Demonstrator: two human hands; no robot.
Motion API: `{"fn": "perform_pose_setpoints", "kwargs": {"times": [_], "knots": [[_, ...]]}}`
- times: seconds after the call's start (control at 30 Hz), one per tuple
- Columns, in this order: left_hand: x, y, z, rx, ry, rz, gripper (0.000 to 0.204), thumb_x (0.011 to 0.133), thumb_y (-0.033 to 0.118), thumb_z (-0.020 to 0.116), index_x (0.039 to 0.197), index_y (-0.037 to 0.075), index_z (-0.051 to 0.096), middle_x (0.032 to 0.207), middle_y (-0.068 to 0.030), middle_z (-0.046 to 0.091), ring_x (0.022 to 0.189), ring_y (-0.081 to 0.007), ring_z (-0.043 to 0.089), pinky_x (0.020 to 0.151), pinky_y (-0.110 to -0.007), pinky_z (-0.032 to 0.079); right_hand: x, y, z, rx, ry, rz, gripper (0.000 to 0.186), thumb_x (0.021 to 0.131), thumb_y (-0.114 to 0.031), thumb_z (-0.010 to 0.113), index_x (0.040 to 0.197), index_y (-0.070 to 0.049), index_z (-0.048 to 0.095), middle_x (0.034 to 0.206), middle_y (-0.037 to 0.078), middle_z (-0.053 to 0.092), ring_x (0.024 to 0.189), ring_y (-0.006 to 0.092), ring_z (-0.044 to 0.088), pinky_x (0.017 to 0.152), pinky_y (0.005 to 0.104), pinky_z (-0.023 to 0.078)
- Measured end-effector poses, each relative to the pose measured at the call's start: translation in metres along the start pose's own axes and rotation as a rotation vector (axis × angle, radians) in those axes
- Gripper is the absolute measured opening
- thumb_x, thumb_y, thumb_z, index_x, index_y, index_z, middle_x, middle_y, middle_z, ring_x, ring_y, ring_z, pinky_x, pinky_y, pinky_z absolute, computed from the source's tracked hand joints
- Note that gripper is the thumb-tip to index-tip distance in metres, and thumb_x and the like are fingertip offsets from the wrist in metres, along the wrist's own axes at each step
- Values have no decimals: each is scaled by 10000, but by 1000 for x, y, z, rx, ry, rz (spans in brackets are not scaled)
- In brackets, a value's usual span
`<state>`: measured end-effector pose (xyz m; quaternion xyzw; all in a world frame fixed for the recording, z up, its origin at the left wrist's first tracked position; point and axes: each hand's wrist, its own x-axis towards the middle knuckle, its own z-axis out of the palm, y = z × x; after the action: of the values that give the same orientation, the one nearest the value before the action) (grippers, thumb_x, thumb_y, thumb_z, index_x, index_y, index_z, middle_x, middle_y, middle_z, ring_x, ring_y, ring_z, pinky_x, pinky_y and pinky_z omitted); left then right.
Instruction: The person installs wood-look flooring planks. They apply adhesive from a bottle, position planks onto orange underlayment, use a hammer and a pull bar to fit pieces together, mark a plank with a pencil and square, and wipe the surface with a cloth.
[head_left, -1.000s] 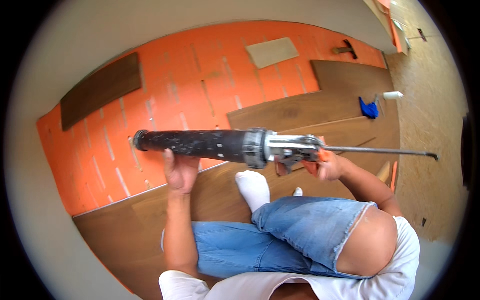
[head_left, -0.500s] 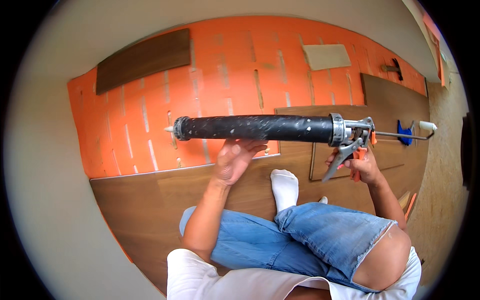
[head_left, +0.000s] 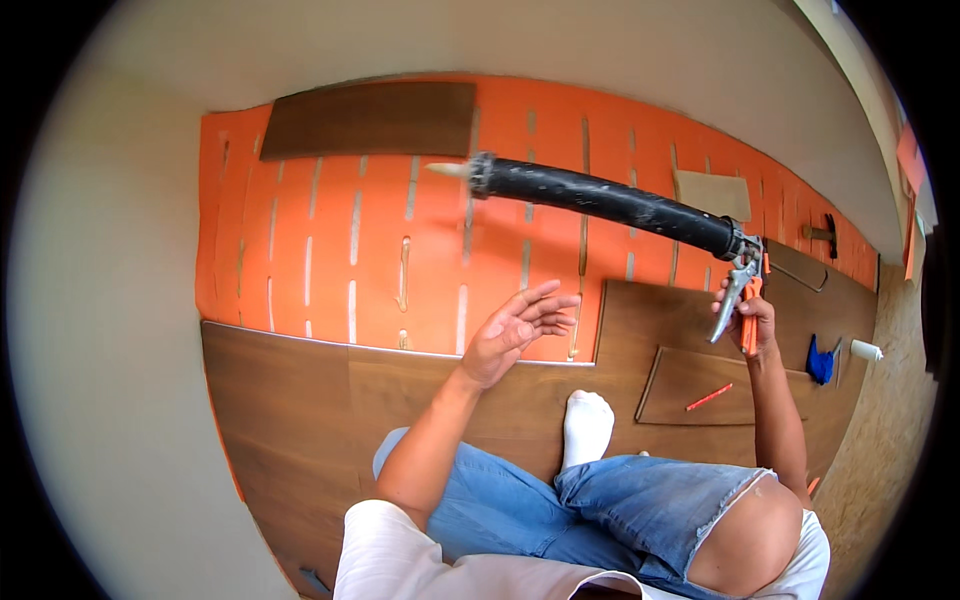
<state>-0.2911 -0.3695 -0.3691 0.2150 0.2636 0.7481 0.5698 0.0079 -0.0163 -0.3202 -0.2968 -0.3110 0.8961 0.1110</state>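
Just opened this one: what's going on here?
A person sits on a wood floor, the right hand gripping a black caulking gun by its handle. Its nozzle points left over the orange underlay. The left hand is open and empty, apart from the gun. A brown board lies on the underlay's far side; a hammer lies at right.

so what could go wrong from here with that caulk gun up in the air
The right hand alone holds the caulk gun at one end, with the left hand off it, so the far end might dip.

The nozzle is over the orange sheet, close to the loose-looking plank, so a drip could mark either.

The red stick on the board near the foot could get stepped on.
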Motion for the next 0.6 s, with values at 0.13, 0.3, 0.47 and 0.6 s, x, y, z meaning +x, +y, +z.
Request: {"fn": "perform_pose_setpoints", "kwargs": {"times": [0.13,0.3,0.47,0.6], "knots": [[6,7,-4,11,38,-23,732,969,367,636,1548,17,358,1482,-253,499,1299,-313,556,1122,-451,413,14,-37,-46,-6,40,-75,560,786,-33,541,1329,102,522,1150,275,687,1027,400,718,737,355,634],[16,-2,-9,21,45,-76,694,976,334,611,1535,0,370,1475,-257,503,1301,-312,555,1119,-450,415,30,-74,-76,-47,131,-166,580,792,-62,586,1352,75,519,1185,227,662,1072,362,670,751,368,600],[23,-10,-14,75,67,-138,663,975,302,592,1521,-13,387,1475,-263,499,1306,-329,549,1115,-457,416,88,-106,-102,-97,59,-241,645,813,-65,581,1421,93,435,1350,274,568,1244,395,602,1109,480,499],[24,-15,-11,83,77,-165,672,966,314,600,1519,-8,394,1474,-269,497,1305,-353,546,1109,-477,416,118,-142,-115,-148,108,-97,546,883,-101,560,1375,117,467,1283,274,628,1135,389,672,1033,436,561]]}}
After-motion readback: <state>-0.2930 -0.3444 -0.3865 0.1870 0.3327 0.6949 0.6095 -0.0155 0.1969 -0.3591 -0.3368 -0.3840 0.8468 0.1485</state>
